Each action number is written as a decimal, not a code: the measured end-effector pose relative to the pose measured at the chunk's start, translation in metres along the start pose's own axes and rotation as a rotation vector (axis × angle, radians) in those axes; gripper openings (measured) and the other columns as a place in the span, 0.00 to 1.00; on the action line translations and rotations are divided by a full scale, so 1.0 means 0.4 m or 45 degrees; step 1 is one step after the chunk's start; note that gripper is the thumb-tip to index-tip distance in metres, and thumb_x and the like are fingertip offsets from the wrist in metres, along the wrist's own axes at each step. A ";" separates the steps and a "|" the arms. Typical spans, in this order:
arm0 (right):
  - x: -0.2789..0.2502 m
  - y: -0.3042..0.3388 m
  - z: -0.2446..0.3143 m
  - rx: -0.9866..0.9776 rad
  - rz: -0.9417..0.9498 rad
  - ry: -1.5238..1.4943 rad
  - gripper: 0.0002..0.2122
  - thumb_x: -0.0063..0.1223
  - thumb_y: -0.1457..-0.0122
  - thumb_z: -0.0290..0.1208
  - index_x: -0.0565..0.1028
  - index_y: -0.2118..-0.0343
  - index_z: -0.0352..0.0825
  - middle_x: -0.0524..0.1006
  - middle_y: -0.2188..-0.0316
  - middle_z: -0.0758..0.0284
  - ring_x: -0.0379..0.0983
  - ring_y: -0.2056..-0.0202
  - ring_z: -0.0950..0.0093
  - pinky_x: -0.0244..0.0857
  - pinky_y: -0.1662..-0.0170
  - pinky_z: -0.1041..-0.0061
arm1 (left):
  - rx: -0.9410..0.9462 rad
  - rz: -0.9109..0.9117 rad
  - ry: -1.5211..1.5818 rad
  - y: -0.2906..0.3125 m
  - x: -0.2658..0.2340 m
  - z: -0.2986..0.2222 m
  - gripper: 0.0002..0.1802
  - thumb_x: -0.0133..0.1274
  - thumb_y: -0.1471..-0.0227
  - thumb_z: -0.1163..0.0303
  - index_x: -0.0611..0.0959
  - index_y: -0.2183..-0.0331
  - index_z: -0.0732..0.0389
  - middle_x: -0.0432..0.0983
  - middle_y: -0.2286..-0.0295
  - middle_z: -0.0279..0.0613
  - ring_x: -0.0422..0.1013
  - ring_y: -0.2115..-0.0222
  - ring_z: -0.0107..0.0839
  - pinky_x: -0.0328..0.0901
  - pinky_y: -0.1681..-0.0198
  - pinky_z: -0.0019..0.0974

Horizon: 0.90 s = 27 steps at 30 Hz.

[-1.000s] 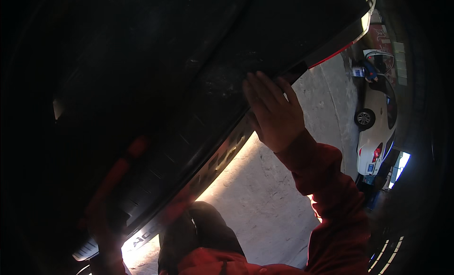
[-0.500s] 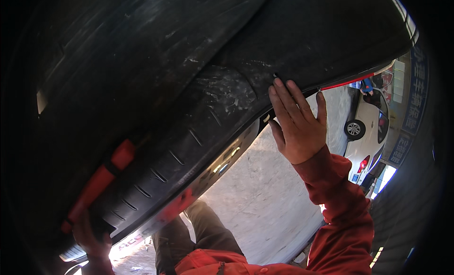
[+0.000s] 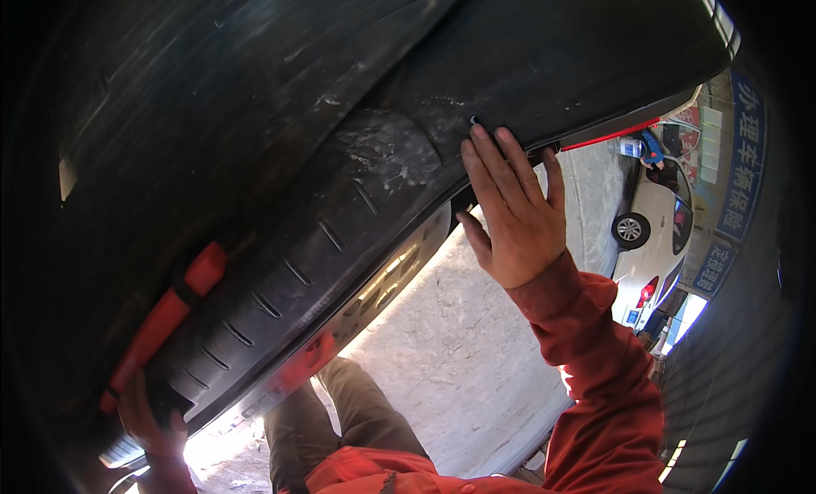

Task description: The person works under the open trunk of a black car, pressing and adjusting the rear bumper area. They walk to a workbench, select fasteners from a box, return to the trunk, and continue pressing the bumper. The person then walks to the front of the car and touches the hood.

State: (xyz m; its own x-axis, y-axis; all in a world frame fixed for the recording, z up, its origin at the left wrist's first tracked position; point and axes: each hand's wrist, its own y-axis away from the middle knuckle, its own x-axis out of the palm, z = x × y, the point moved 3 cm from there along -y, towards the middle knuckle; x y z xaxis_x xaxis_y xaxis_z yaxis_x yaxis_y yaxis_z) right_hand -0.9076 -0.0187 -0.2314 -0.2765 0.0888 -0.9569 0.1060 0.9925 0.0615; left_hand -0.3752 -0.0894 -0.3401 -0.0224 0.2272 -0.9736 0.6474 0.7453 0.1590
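Note:
A black, scuffed plastic trim panel point(image 3: 293, 269) with a row of short ribs runs along the edge of a car's trunk opening. My right hand point(image 3: 514, 205) lies on its right part, fingers stretched out and thumb apart, with nothing held. Just beyond the fingertips is a small dark peg or clip point(image 3: 474, 120). At the panel's lower left end, in shadow, my left hand point(image 3: 153, 422) rests with fingers up and thumb apart. Beside it lies a long red case point(image 3: 166, 316) with a black band, on the dark trunk floor.
The painted bumper point(image 3: 387, 286) curves below the trim. Beyond it spreads pale concrete ground point(image 3: 476, 341). A white car point(image 3: 667, 214) is parked at the right, near a person in blue point(image 3: 651, 150) and blue wall signs point(image 3: 741, 163).
The view has shifted slightly, so the trim, the red case and both hands sit a little further left in the picture. Both hands keep their places on the panel.

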 end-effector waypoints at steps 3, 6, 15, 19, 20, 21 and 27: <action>-0.007 0.010 -0.003 0.041 -0.255 -0.275 0.23 0.65 0.52 0.30 0.74 0.50 0.35 0.74 0.49 0.59 0.69 0.44 0.59 0.62 0.44 0.61 | -0.025 0.032 0.006 0.005 0.007 0.008 0.45 0.35 0.42 0.35 0.75 0.44 0.67 0.74 0.52 0.58 0.70 0.54 0.56 0.64 0.49 0.53; 0.000 0.020 -0.011 0.268 -0.622 -0.710 0.18 0.65 0.51 0.25 0.74 0.57 0.32 0.76 0.57 0.59 0.73 0.49 0.62 0.66 0.51 0.66 | -0.005 0.032 -0.011 0.006 0.006 0.014 0.45 0.34 0.42 0.35 0.75 0.44 0.66 0.74 0.52 0.57 0.70 0.54 0.56 0.63 0.48 0.53; 0.075 -0.028 -0.049 1.137 -0.718 -1.567 0.16 0.67 0.47 0.23 0.72 0.59 0.32 0.77 0.70 0.70 0.74 0.68 0.82 0.69 0.66 0.84 | 0.148 -0.154 0.536 -0.279 -0.083 -0.256 0.25 0.51 0.42 0.60 0.77 0.49 0.69 0.72 0.55 0.59 0.70 0.56 0.54 0.65 0.52 0.51; 0.078 -0.029 -0.057 1.123 -0.689 -1.583 0.13 0.69 0.48 0.24 0.75 0.63 0.32 0.78 0.70 0.70 0.74 0.70 0.82 0.70 0.68 0.84 | 0.423 -0.232 1.082 -0.571 -0.118 -0.531 0.32 0.63 0.52 0.64 0.76 0.47 0.66 0.71 0.52 0.60 0.71 0.54 0.51 0.66 0.51 0.48; 0.077 -0.028 -0.059 1.111 -0.681 -1.585 0.13 0.69 0.48 0.25 0.75 0.64 0.31 0.78 0.69 0.69 0.74 0.70 0.82 0.70 0.67 0.84 | 0.454 -0.294 1.138 -0.636 -0.122 -0.597 0.33 0.62 0.50 0.63 0.74 0.44 0.66 0.70 0.50 0.60 0.70 0.52 0.54 0.65 0.48 0.49; 0.077 -0.027 -0.060 1.103 -0.663 -1.620 0.13 0.69 0.48 0.25 0.75 0.63 0.31 0.79 0.68 0.69 0.74 0.67 0.81 0.70 0.65 0.84 | 0.409 -0.275 1.178 -0.697 -0.122 -0.653 0.34 0.61 0.47 0.61 0.71 0.42 0.66 0.68 0.48 0.60 0.69 0.49 0.56 0.64 0.45 0.49; 0.074 -0.027 -0.069 1.077 -0.571 -1.784 0.12 0.68 0.46 0.25 0.76 0.62 0.30 0.81 0.64 0.66 0.77 0.62 0.78 0.71 0.59 0.81 | 0.458 -0.367 1.225 -0.871 -0.121 -0.800 0.38 0.55 0.43 0.53 0.65 0.37 0.60 0.64 0.43 0.60 0.66 0.45 0.55 0.59 0.41 0.50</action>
State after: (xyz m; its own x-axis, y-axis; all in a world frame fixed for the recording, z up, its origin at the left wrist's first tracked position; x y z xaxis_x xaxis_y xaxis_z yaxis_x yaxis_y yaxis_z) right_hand -0.9433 -0.0243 -0.2525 0.5212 -0.7630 -0.3823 0.8306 0.5565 0.0219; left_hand -0.8433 -0.1595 -0.2957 -0.7011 0.5884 -0.4028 0.7050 0.6567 -0.2679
